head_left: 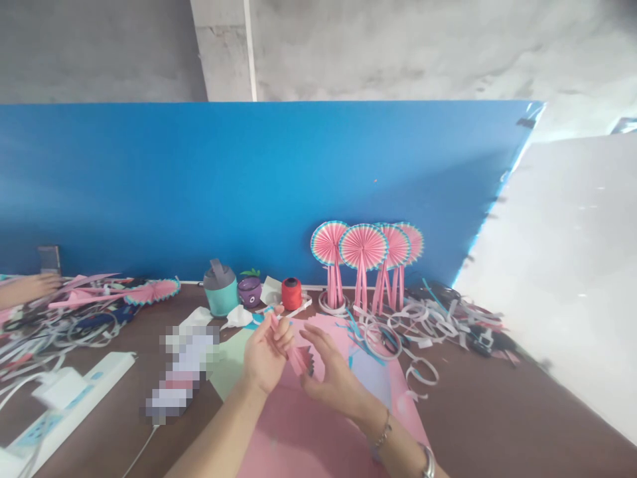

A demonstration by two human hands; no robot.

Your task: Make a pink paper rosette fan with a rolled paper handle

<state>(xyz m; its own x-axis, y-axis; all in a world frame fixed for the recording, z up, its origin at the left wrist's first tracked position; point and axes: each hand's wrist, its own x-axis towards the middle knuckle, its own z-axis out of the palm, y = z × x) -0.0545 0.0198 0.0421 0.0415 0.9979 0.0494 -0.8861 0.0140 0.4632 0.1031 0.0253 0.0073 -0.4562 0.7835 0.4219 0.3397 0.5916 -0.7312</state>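
My left hand [267,352] is closed around a narrow stack of pleated pink paper [297,360], whose far end sticks out towards the right. My right hand [332,375] hovers around that protruding end with its fingers apart; whether the thumb touches the paper I cannot tell. Under both hands lies a sheet of pink paper [303,431] on the brown table. A pale green sheet [231,362] lies beside it on the left. Several finished pink round paper fans [363,246] with striped rims stand against the blue partition.
White paper strips and rings [423,318] clutter the right side. A teal cup [221,292], a purple pot [249,293] and a red container [291,293] line the back. At left are a power strip [112,372], a pixelated object [184,372], more strips and another person's hand [37,287].
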